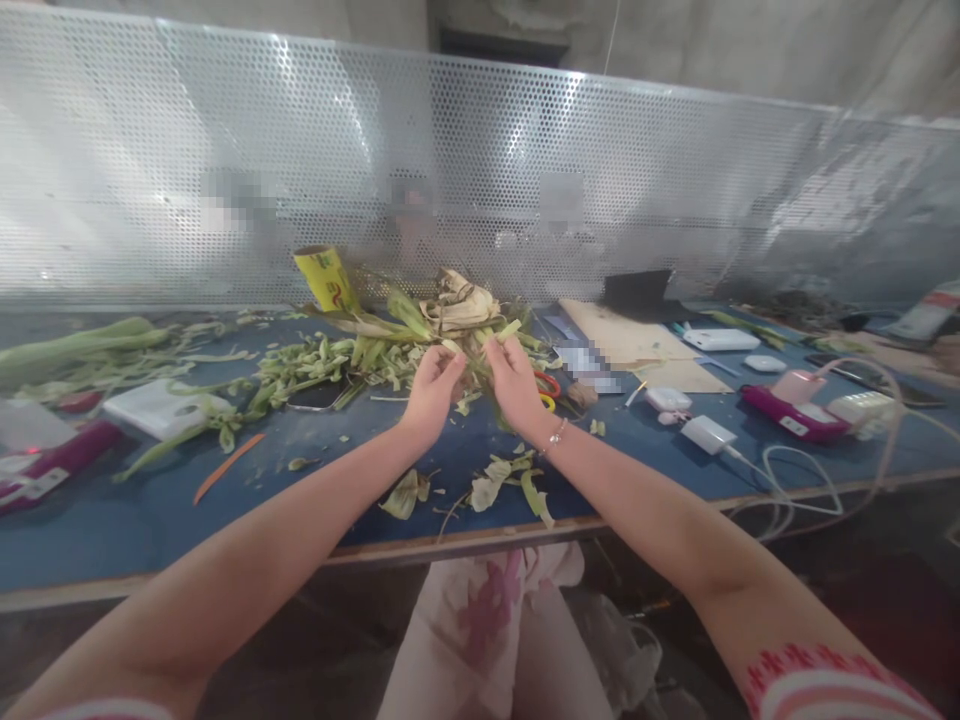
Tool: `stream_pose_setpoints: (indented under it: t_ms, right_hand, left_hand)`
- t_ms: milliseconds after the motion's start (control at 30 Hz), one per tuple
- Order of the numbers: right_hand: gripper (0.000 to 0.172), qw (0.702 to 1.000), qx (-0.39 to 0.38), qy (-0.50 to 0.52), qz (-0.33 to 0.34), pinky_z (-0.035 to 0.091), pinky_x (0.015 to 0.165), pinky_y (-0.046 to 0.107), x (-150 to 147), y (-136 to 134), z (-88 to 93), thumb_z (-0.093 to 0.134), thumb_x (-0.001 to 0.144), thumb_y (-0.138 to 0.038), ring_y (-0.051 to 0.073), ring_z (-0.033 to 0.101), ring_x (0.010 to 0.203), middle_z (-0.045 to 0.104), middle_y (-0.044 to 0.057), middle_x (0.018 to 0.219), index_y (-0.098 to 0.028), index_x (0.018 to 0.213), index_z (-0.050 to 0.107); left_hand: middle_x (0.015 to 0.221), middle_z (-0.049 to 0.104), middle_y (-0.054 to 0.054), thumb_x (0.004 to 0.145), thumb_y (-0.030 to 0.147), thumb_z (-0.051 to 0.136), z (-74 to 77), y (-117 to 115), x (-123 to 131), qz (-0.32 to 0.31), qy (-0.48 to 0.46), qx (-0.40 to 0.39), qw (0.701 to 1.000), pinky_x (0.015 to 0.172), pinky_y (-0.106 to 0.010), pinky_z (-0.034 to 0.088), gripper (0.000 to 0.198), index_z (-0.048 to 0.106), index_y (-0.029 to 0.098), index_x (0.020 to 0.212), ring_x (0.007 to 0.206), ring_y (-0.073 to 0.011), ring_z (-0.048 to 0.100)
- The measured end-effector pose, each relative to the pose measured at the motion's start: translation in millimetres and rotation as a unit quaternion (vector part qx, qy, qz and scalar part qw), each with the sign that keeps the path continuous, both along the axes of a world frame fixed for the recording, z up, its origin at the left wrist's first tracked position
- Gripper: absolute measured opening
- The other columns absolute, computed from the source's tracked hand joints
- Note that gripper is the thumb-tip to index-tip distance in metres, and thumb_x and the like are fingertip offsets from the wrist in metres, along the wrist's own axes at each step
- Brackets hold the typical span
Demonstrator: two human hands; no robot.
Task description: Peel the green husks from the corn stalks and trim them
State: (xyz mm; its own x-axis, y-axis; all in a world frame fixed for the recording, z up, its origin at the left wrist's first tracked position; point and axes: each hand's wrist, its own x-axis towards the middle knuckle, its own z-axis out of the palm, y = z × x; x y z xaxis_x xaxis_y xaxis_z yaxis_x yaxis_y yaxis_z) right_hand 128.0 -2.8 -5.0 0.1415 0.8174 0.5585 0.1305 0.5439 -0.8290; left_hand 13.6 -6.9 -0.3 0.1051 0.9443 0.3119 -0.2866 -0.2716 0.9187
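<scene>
My left hand (433,388) and my right hand (514,380) are raised close together over the blue table (112,520), both pinching a bunch of green plant stalks (472,352). The fingers of each hand are closed around the stalks' near ends. The right wrist wears a thin bracelet. Just behind the hands lies a heap of green stalks and dry brown leaves (450,305). Torn leaf scraps (495,485) lie on the table below my wrists.
A perforated metal screen (480,170) runs along the table's far side, with people blurred behind it. A yellow roll (326,278) stands at the back. Left are long green stalks (82,345) and a white box (161,405). Right are cardboard (637,350), chargers and white cables (795,480).
</scene>
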Motion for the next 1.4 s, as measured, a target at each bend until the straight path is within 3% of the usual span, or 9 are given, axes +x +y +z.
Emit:
stream_pose_setpoints:
  t_ms: [67, 167, 333, 500, 700, 1000, 1133, 1400]
  right_hand:
    - [0.030, 1.000, -0.005, 0.019, 0.017, 0.030, 0.051, 0.025, 1, 3, -1.9, 0.041, 0.085, -0.045, 0.010, 0.032, 0.054, 0.034, -0.003, 0.061, -0.021, 0.067, 0.033]
    - [0.031, 0.999, -0.010, 0.033, 0.022, 0.028, 0.049, 0.024, 3, 6, -2.9, 0.042, 0.084, -0.046, 0.009, 0.031, 0.052, 0.033, -0.004, 0.060, -0.021, 0.067, 0.033]
    - [0.031, 0.995, -0.031, 0.041, 0.088, 0.025, 0.046, 0.023, 9, 7, 1.2, 0.050, 0.080, -0.042, 0.008, 0.029, 0.048, 0.030, -0.005, 0.056, -0.021, 0.064, 0.032]
    - [0.011, 0.980, -0.061, 0.002, 0.188, 0.024, 0.043, 0.021, 17, 12, 0.6, 0.051, 0.073, -0.027, 0.006, 0.031, 0.044, 0.039, -0.007, 0.055, -0.020, 0.071, 0.042]
    - [0.006, 0.983, -0.009, -0.131, 0.130, 0.034, 0.053, 0.023, 24, 13, 2.5, 0.051, 0.069, -0.022, 0.008, 0.042, 0.054, 0.047, -0.004, 0.059, -0.017, 0.066, 0.050]
    - [0.011, 0.970, -0.001, -0.210, 0.125, 0.039, 0.058, 0.025, 32, 14, 5.0, 0.055, 0.071, -0.027, 0.011, 0.051, 0.060, 0.057, 0.000, 0.065, -0.015, 0.070, 0.055]
    - [0.015, 0.964, -0.001, -0.230, 0.131, 0.039, 0.059, 0.025, 34, 14, 5.6, 0.055, 0.073, -0.031, 0.012, 0.052, 0.062, 0.059, 0.001, 0.068, -0.016, 0.072, 0.055]
    - [0.022, 0.966, 0.021, -0.245, 0.076, 0.033, 0.053, 0.023, 26, 12, 5.1, 0.052, 0.077, -0.034, 0.009, 0.043, 0.055, 0.051, -0.002, 0.059, -0.016, 0.065, 0.051]
  left_hand:
    - [0.051, 0.034, 0.007, 0.071, 0.028, 0.058, 1.8, 1, -1, -0.034, -0.034, -0.034, 0.998, 0.041, -0.018, 0.015, 0.022, 0.039, 0.018, 0.067, 0.038, -0.0022, 0.023]
    - [0.050, 0.036, 0.005, 0.068, 0.022, 0.057, 2.7, 1, -4, -0.073, 0.010, -0.049, 0.996, 0.042, -0.018, 0.015, 0.018, 0.042, 0.015, 0.060, 0.039, -0.0014, 0.024]
    - [0.047, 0.034, 0.006, 0.066, 0.023, 0.058, 2.4, 2, -7, -0.060, 0.105, -0.009, 0.993, 0.042, -0.018, 0.016, 0.018, 0.044, 0.015, 0.060, 0.040, -0.0020, 0.025]
    - [0.045, 0.028, 0.008, 0.065, 0.027, 0.060, 2.9, 4, -10, -0.050, 0.106, -0.009, 0.993, 0.041, -0.018, 0.015, 0.020, 0.044, 0.016, 0.063, 0.040, -0.0025, 0.023]
    - [0.047, 0.030, 0.008, 0.067, 0.034, 0.062, 0.5, 11, -14, -0.049, 0.089, -0.001, 0.995, 0.041, -0.019, 0.015, 0.026, 0.044, 0.015, 0.063, 0.040, -0.0021, 0.023]
    - [0.048, 0.029, 0.008, 0.062, 0.040, 0.069, -0.7, 13, -15, -0.088, 0.063, -0.005, 0.994, 0.041, -0.019, 0.014, 0.035, 0.044, 0.015, 0.061, 0.040, -0.0016, 0.022]
    - [0.048, 0.028, 0.008, 0.060, 0.039, 0.071, -0.2, 14, -17, -0.103, 0.055, -0.029, 0.993, 0.041, -0.018, 0.014, 0.036, 0.045, 0.014, 0.061, 0.040, -0.0012, 0.022]
    - [0.048, 0.028, 0.008, 0.058, 0.036, 0.074, -1.7, 21, -20, -0.136, 0.041, -0.061, 0.988, 0.040, -0.016, 0.014, 0.036, 0.046, 0.013, 0.061, 0.040, -0.0003, 0.022]
